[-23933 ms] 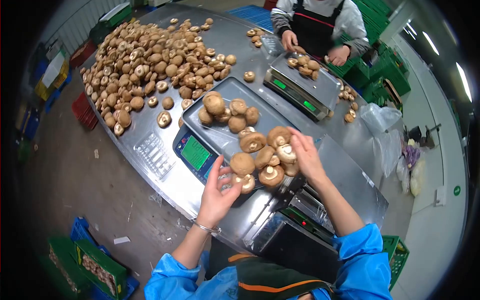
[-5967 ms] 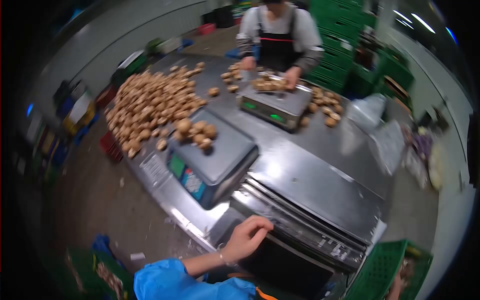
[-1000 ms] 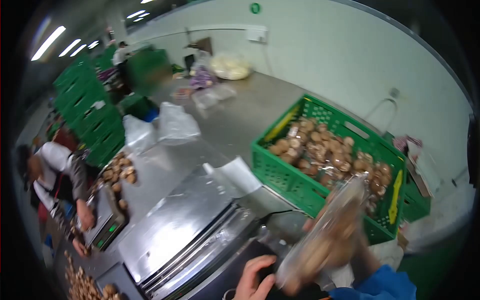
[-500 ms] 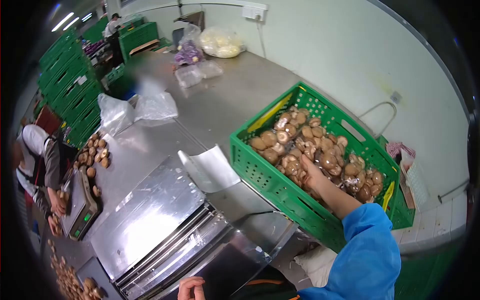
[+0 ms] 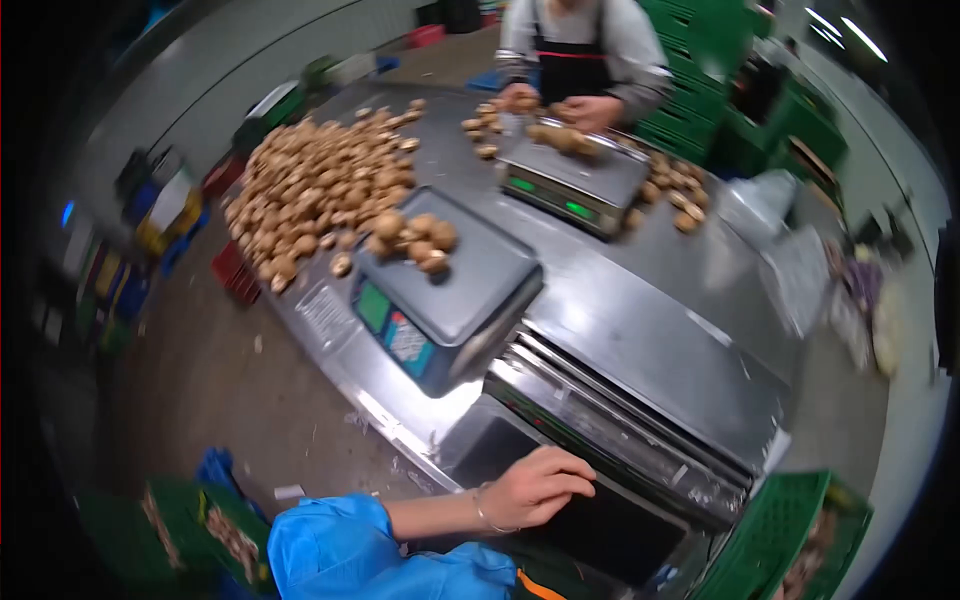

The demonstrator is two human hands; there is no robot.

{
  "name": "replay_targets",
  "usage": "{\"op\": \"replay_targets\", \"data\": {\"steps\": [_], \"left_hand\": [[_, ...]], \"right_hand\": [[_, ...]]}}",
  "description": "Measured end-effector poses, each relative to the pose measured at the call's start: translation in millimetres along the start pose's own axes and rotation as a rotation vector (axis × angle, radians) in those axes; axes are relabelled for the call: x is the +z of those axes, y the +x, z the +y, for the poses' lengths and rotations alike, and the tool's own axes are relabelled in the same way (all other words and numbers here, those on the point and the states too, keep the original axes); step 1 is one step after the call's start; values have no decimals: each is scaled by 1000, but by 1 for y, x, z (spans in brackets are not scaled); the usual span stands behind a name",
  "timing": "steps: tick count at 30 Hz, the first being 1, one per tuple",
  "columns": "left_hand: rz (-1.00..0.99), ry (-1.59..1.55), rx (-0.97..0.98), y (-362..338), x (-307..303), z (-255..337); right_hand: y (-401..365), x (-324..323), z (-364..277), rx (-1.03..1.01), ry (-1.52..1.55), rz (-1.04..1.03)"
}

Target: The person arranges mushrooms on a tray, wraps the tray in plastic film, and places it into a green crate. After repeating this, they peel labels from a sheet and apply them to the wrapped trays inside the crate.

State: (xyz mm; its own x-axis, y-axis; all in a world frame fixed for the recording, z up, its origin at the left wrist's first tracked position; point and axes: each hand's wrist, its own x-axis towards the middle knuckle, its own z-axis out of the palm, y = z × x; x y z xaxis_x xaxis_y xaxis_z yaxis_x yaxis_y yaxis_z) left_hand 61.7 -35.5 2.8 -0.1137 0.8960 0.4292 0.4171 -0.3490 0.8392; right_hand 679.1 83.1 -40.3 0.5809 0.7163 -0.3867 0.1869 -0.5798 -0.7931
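Observation:
My left hand (image 5: 540,488), with a thin bracelet at the wrist and a blue sleeve behind it, hovers over the dark front plate (image 5: 610,530) of the wrapping machine (image 5: 620,400). Its fingers are loosely curled together, and no object shows in them. My right hand is out of view. Beyond the machine, to the left, a digital scale (image 5: 465,275) carries several brown mushrooms (image 5: 420,240) on its grey pan. A large heap of mushrooms (image 5: 320,185) lies on the metal table behind the scale.
Across the table, a co-worker's hands (image 5: 590,112) are at mushrooms on a second scale (image 5: 575,180). Clear plastic bags (image 5: 795,260) lie at the right. A green crate (image 5: 770,535) stands at lower right, its contents blurred. More green crates (image 5: 200,535) are at lower left.
The view has swung left, from the mushroom crate to the scales and heap. My right hand, earlier among packed mushrooms in the crate, has left view. More of my left arm now shows.

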Motion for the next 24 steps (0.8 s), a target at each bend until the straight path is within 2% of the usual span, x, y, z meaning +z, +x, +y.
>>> {"op": "replay_targets", "data": {"steps": [1,2,3,4,5,6,7,9,11,12,14,16,17,18,20,22,23,24], "left_hand": [[27,103,94,0,-22,-4],[150,183,102,-8,-50,-16],[410,432,-47,-24,-116,-46],[513,493,-194,-25,-153,-53],[633,516,-272,-25,-192,-72],[698,521,-357,-32,-233,-108],[840,412,-445,-29,-267,-139],[885,287,-474,-19,-323,-193],[872,259,-467,3,-355,-234],[849,200,-499,20,-361,-240],[763,219,-524,45,-368,-273],[646,323,-594,64,-365,-278],[577,368,-658,67,-362,-285],[352,455,-678,69,-365,-290],[349,599,-747,77,-358,-276],[399,575,-675,71,-347,-266],[470,579,-576,70,-338,-273],[587,389,-598,71,-325,-273]], "right_hand": [[0,-2,-16,-123,-105,135],[-2,6,-37,-244,-156,219],[-7,37,-74,-387,-156,209],[-6,61,-103,-530,-102,99],[-12,107,-128,-639,7,-142],[1,153,-144,-816,192,-571],[-101,222,-195,-635,139,-448],[-255,357,-233,-737,-29,-810],[-333,461,-232,-675,-237,-1263],[-356,510,-226,-589,-284,-1412],[-384,603,-216,-611,-428,-1360],[-406,669,-218,-522,-489,-1178],[-418,691,-219,-482,-493,-1137],[-428,709,-222,-446,-492,-1096],[-439,734,-225,-444,-448,-1030],[-422,803,-179,-944,-444,-940],[-440,798,-176,-1009,-546,-896],[-461,785,-176,-1066,-648,-852]]}}
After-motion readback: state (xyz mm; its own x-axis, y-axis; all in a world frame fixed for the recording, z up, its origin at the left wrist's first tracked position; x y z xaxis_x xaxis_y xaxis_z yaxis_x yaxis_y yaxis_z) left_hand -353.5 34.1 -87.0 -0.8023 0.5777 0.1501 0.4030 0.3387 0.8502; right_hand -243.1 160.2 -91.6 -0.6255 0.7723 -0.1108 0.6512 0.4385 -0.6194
